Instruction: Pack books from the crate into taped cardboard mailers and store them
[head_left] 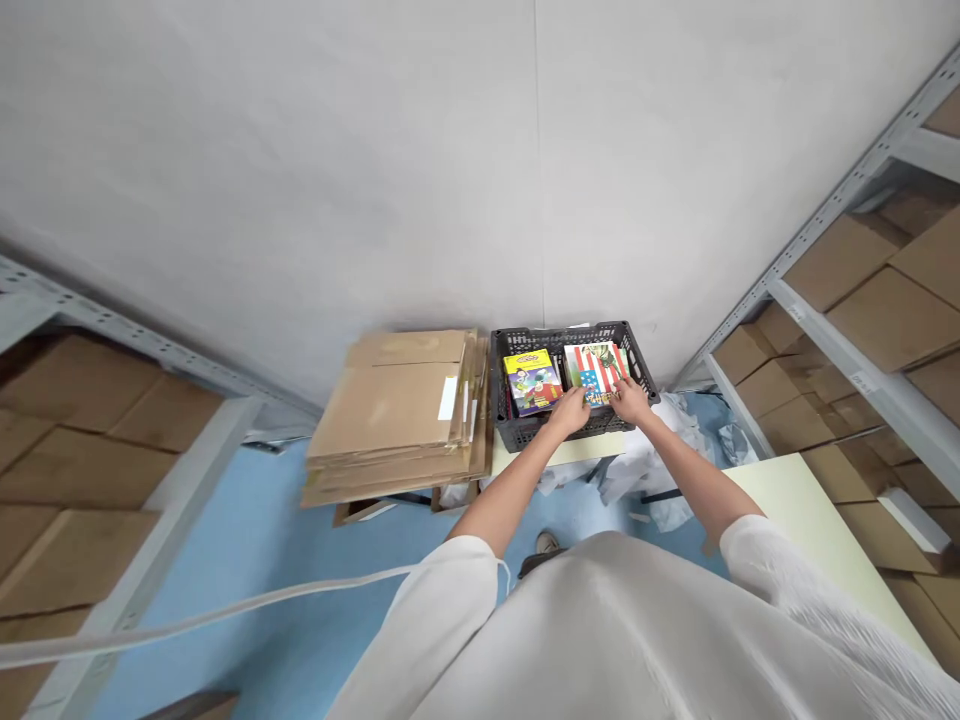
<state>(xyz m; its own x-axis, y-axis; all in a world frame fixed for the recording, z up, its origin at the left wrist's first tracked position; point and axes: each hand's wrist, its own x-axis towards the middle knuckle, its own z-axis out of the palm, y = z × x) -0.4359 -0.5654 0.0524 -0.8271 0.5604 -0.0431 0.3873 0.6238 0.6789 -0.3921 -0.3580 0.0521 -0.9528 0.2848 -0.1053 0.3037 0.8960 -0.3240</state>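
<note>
A black plastic crate (pixel 517 435) with slotted walls stands on a pale table against the wall. Inside it, on the left, lies a book with a yellow and purple cartoon cover (pixel 533 381). On the right lies a book with a red-and-white striped, blue starred cover (pixel 598 366), apparently on top of others. My left hand (pixel 571 412) grips this striped book near its lower left corner, fingers bent. At its lower right edge my right hand (pixel 630 401) also holds it, fingers curled. The undersides of my fingers are hidden.
Flattened cardboard boxes (pixel 390 400) are stacked left of the crate. Metal shelves with brown cartons (pixel 892 270) rise at the right, and more cartons (pixel 82 470) at the left. White plastic wrapping (pixel 675 450) lies under the table. A white cable (pixel 225 607) crosses the lower left.
</note>
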